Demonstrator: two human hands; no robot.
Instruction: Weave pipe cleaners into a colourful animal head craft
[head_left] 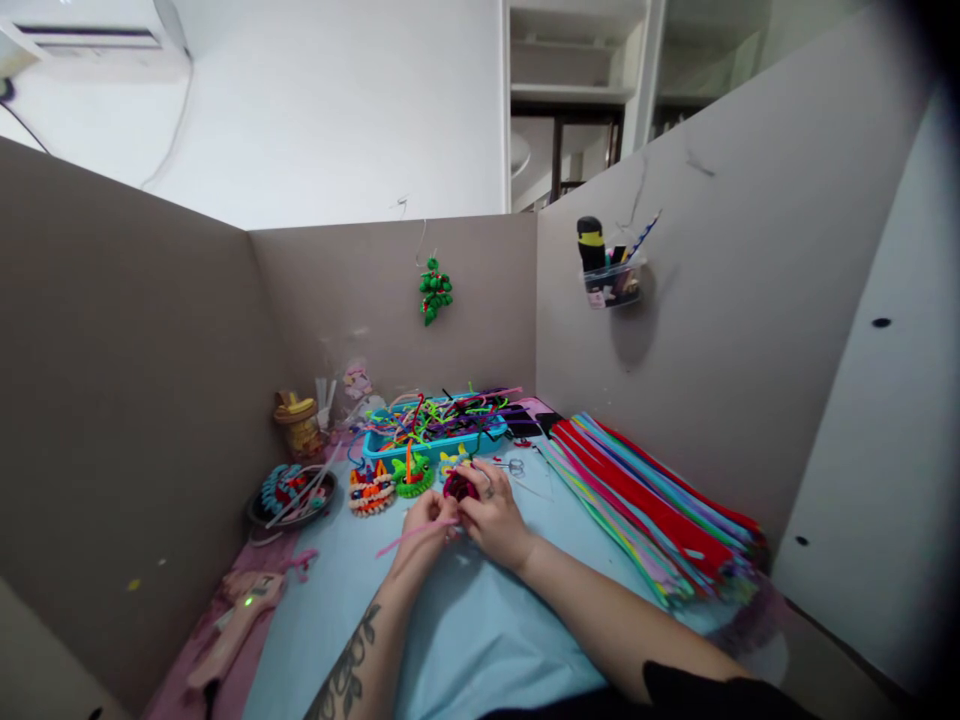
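Though creased, blue cloth (491,650) beneath both hands (426,530) (496,518) — grey partitions (375,310).

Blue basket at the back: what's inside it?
The blue basket holds a tangled heap of multicoloured fuzzy stems, several poking out over its rim. The heap covers the basket's floor, so anything underneath cannot be seen.

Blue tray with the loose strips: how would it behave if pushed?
The tray would probably slide rather than tip, being low and wide. Some strips may spill, since several stick out past its rim. They look thin and tangled, so likely shift together.
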